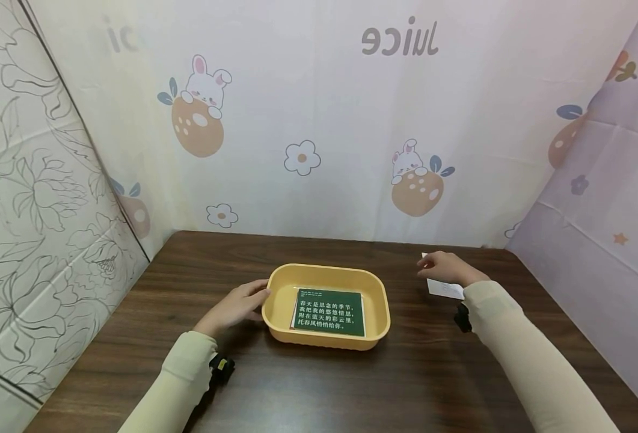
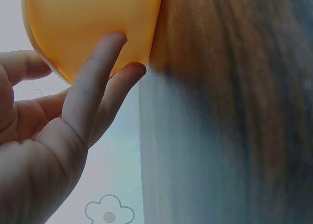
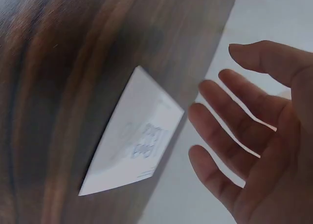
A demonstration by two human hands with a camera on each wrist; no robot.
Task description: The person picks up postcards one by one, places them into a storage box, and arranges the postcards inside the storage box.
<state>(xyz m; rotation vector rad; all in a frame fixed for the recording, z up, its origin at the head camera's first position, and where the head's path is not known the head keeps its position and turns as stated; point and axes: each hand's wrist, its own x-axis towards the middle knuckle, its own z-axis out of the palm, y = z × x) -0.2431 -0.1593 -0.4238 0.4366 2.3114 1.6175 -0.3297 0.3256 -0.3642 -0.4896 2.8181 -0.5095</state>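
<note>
A yellow plastic basin (image 1: 326, 343) with rounded corners stands on the table. Inside it lies a dark green card (image 1: 329, 313) printed with white Chinese text, a thin pale and reddish edge showing at its lower left. My left hand (image 1: 240, 307) is at the basin's left end, its fairly straight fingers touching the outer wall, as the left wrist view also shows. To the right of the basin, a white card (image 3: 132, 141) with faint bluish print lies flat on the wood. Above that card hovers my right hand (image 1: 448, 267), fingers loosely bent, spread and holding nothing.
The dark wooden table (image 1: 308, 391) reaches back to a pale curtain (image 1: 319, 90) printed with rabbits and fruit. Patterned cloth also hangs along the left and right sides. A black device (image 1: 221, 368) is strapped at the left wrist, another (image 1: 462, 317) at the right.
</note>
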